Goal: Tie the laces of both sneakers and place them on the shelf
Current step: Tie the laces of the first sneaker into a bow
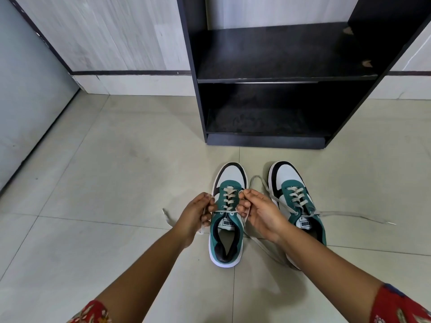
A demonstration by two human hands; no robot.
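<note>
Left hand (pixel 198 214): closed on one lace end of the left sneaker (pixel 227 215).
Right hand (pixel 258 212): closed on the other lace end.
Right sneaker (pixel 297 201): laces untied, spread on the floor (pixel 105 183).
Tongue labels: "PUMA" is read.
Shelf (pixel 279 73): behind the sneakers.

place: room in a home | signs: tile floor (pixel 93 159) | black shoe shelf (pixel 279 75) by wall | sneakers (pixel 227 217) on floor
</note>
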